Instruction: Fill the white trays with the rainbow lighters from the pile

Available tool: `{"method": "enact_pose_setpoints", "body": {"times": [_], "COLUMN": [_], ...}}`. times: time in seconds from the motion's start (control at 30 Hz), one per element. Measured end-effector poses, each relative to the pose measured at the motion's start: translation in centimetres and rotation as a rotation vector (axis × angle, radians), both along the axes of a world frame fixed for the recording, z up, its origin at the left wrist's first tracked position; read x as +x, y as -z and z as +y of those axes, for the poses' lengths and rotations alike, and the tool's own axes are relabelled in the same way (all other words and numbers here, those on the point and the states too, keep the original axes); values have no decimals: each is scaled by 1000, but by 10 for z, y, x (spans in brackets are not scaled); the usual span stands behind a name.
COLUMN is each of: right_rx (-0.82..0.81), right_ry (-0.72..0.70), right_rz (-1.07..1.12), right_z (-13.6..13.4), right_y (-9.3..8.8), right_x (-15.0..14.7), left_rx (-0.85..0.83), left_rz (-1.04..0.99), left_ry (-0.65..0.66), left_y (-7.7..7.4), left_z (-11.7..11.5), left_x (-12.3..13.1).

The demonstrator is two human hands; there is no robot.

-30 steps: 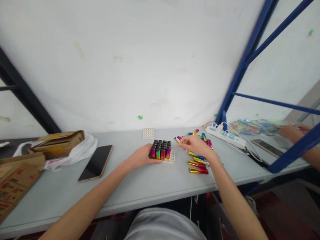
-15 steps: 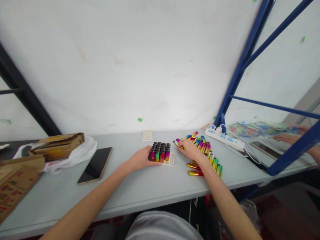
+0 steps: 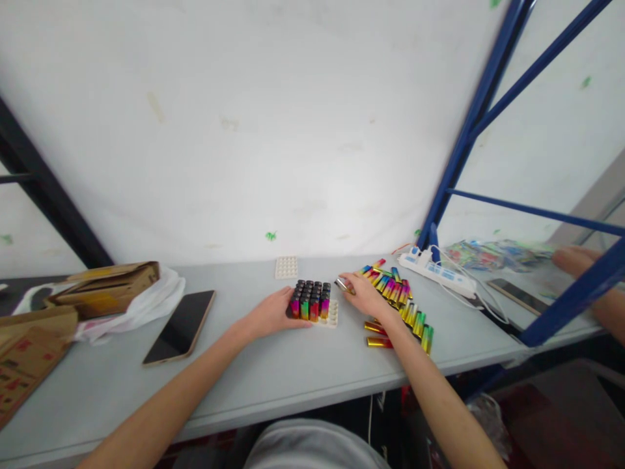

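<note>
Several shiny multicoloured lighters [image 3: 310, 303] with black tops stand upright in rows in a white holed tray [image 3: 333, 314], whose right edge has bare holes. My left hand [image 3: 274, 314] curls round the left side of this group, thumb along the front and fingers behind. Just right of the tray, my right hand [image 3: 364, 294] pinches a single lighter [image 3: 343, 285], its metallic end pointing left towards the tray. Beyond and beside that hand, a loose pile of lighters [image 3: 393, 286] in gold, green, red and purple lies on the table, partly hidden by my right forearm.
A second white holed tray [image 3: 286, 268] lies near the wall. To the left are a phone [image 3: 180, 327], a cardboard box [image 3: 107, 286] and a white plastic bag [image 3: 166, 286]. A power strip [image 3: 437, 273] and blue rack post [image 3: 452, 163] stand right; another person's hand [image 3: 576, 257] shows beyond.
My right hand has drawn back slightly left from the pile with a lighter that now shows between its fingers. My left hand stays at the tray. The other person's hand has moved.
</note>
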State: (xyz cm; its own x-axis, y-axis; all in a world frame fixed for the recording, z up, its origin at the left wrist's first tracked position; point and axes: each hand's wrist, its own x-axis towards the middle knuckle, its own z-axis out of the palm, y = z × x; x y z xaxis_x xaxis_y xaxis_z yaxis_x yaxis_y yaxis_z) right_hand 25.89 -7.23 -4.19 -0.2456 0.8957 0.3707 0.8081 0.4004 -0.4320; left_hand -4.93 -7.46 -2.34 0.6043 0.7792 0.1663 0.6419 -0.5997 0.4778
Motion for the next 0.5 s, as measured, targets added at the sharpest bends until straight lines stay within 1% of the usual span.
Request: {"method": "enact_pose_setpoints", "body": {"times": [0.1,0.2,0.27,0.4,0.5], "right_rx": [-34,-160,-241,-333,-368], "right_ry": [-38,-107,-161,-235,-244], "right_rz": [247,572,710,814,827], "right_z": [-1,-6,-11,-19,-22], "right_y": [-8,-17,-23,-31,-32], "right_x": [5,4,0,-13,-21], "left_rx": [1,8,8,10,13], "left_rz": [-12,-27,-22,-31,-30], "left_ry": [6,10,7,18,9], "left_y": [-1,0,0,1,2], "left_z": [-1,-1,0,1,1], "left_x": [0,0,0,0,0]}}
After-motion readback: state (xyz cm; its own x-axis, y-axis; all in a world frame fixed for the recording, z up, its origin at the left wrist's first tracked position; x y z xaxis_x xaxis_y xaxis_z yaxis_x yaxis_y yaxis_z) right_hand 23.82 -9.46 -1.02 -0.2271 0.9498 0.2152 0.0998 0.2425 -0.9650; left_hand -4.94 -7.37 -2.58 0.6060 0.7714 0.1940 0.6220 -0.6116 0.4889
